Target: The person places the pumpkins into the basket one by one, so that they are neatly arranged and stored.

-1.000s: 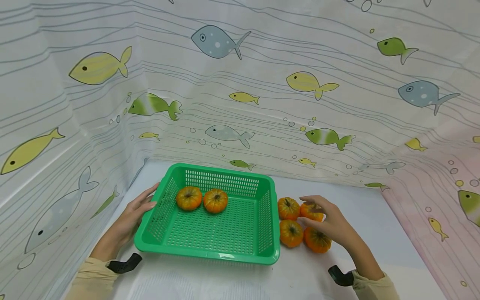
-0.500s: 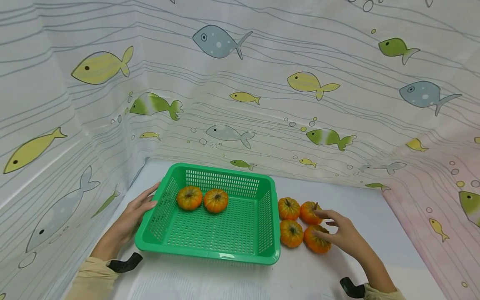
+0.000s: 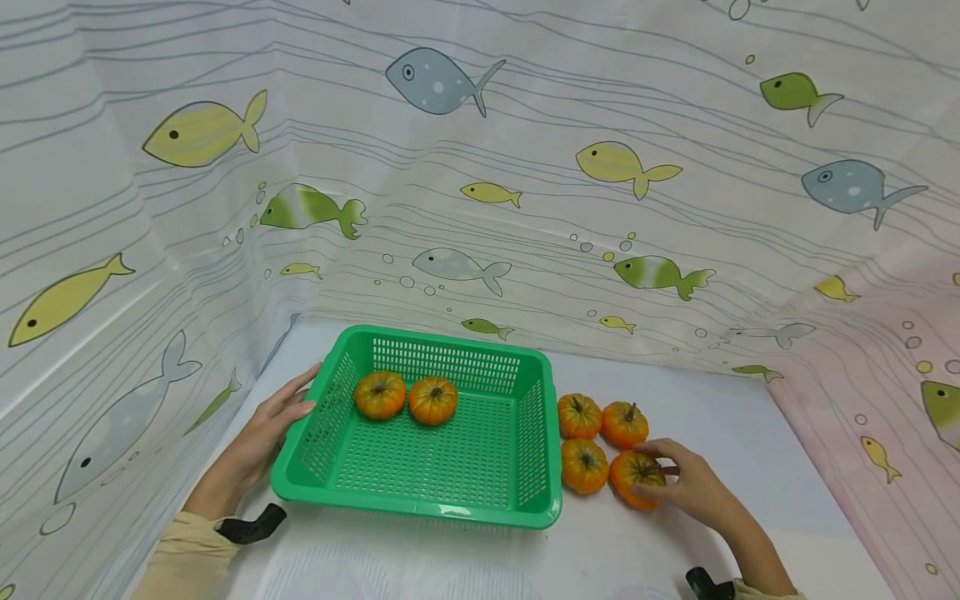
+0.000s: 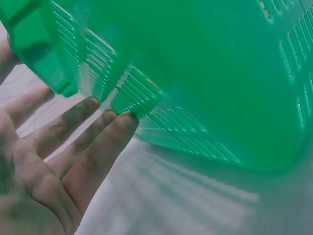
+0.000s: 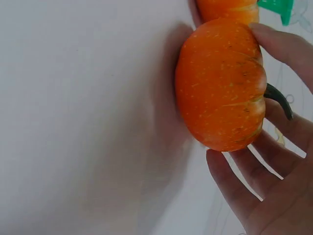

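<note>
My left hand (image 3: 264, 429) holds the left rim of a green plastic basket (image 3: 412, 510), thumb over the edge. In the left wrist view its fingers (image 4: 93, 161) reach against the slotted outer wall. Two small orange pumpkins (image 3: 379, 395) lie inside, toward the back left. My right hand (image 3: 688, 483) is around the front right pumpkin (image 3: 633, 477) of a group on the table. In the right wrist view, thumb and fingertips touch opposite sides of this pumpkin (image 5: 220, 88), its dark stem pointing toward the palm.
Three other pumpkins sit close together beside the basket's right wall: a back left one (image 3: 578, 416), a back right one (image 3: 625, 425) and a front left one (image 3: 584, 467). A fish-patterned curtain (image 3: 480, 225) surrounds the white table (image 3: 420, 562).
My right hand has moved from above the back right pumpkin toward the front, and its fingers now close around the front right pumpkin. The left hand and basket have stayed put.
</note>
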A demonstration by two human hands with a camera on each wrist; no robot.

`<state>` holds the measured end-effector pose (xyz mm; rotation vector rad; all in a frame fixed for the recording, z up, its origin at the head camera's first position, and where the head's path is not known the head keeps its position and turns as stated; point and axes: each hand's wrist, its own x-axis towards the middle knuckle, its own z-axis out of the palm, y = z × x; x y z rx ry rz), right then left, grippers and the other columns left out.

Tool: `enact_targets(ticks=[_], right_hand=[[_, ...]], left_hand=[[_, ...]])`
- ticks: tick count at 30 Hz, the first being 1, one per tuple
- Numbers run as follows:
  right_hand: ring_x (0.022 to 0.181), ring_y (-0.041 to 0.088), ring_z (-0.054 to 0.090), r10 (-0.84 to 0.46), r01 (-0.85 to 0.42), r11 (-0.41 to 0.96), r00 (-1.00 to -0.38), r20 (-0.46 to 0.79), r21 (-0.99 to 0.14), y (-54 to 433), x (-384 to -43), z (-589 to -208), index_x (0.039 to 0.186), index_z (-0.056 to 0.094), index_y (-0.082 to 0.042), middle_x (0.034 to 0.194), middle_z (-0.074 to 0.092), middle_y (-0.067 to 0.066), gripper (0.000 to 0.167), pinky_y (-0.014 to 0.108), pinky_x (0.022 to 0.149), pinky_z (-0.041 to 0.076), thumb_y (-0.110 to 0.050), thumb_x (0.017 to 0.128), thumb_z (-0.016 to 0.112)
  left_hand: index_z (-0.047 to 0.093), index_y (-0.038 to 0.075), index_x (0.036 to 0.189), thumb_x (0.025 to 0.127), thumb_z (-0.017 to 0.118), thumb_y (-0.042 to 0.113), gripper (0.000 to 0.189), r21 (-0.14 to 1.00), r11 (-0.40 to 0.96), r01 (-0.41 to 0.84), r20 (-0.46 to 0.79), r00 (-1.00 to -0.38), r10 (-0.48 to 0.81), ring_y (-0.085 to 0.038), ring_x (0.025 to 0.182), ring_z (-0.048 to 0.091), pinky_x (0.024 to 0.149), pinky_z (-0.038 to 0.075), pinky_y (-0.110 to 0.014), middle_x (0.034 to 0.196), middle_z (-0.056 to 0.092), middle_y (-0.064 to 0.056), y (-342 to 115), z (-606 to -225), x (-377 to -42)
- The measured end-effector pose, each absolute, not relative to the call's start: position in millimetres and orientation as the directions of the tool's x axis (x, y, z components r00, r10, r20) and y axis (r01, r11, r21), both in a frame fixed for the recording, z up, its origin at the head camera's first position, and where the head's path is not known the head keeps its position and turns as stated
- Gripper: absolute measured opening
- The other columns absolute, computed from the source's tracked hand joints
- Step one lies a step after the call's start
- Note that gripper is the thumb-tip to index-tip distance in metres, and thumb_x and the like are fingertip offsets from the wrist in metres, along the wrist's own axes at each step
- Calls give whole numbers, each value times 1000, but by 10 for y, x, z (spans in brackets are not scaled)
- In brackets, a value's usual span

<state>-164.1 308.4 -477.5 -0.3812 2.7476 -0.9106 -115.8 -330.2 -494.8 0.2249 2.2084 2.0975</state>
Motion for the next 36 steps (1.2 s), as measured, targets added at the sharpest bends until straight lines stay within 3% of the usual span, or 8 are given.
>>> enact_targets(ticks=[11,36], right_hand=[[129,38,57,-290,-144,771,-947,-141,-620,3116,-1576,-4818,141,60,-11,145,58,17,75,50,97,57,-44,80,89],[128,39,57,-275,-163,758,-958,-83,-631,3107,-1550,-4729,140,61,-11,142,61,15,74,49,96,58,-44,79,89]], left_hand=[[17,19,168,112,42,17,61,998,41,54,47,-985,165,0,117,63,88,58,-28,141,52,22,-3313,-4967,-1159],[18,18,167,112,42,16,61,997,45,64,56,-986,159,0,116,63,87,58,-28,140,53,23,-3311,-4959,-1164]])
